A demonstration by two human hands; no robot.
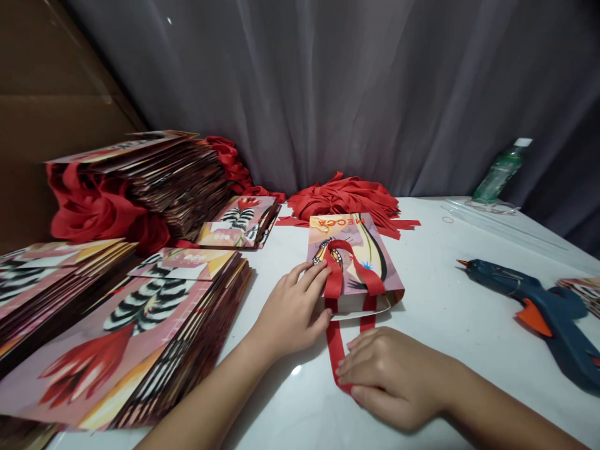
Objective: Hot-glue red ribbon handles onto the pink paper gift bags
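A small flat paper gift bag (pixel 360 250) with a butterfly print lies on the white table (pixel 435 312), its open end toward me. My left hand (pixel 293 309) lies flat with fingers spread on the bag's near left corner, touching the upper red ribbon handle (pixel 352 265). My right hand (pixel 387 375) lies palm down, fingers together, pressing the lower red ribbon handle (pixel 334 342) against the table in front of the bag.
Stacks of flat printed bags (pixel 140 337) fill the left side, a taller pile with red handles (pixel 135 181) behind. Loose red ribbons (pixel 347 197) lie at the back. A blue glue gun (pixel 539 306), glue sticks (pixel 506 228) and a green bottle (pixel 501 169) are on the right.
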